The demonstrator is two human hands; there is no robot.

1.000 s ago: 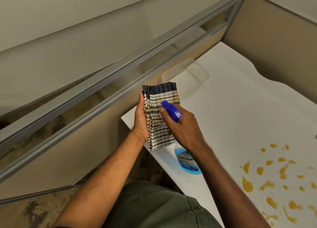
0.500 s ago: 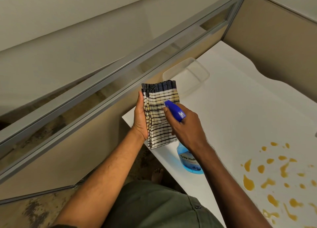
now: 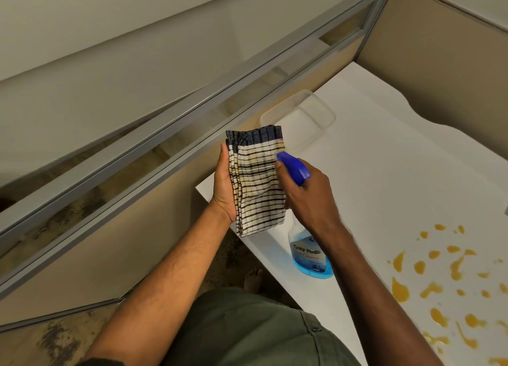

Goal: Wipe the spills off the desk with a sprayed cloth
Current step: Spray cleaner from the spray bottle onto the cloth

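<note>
- While the left hand (image 3: 224, 189) has its fingers clamped on the folded cloth (image 3: 257, 181), the right hand (image 3: 308, 197) grips the spray bottle (image 3: 308, 251).
- Aimed that close, mist could miss onto the table (image 3: 384, 159); orange spills (image 3: 439, 280) sit well apart, unwiped.

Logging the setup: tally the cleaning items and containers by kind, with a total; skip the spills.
Striped cloth, in the left hand: 1
Spray bottle, in the right hand: 1
Clear plastic container on the desk: 1
Total: 3
</note>
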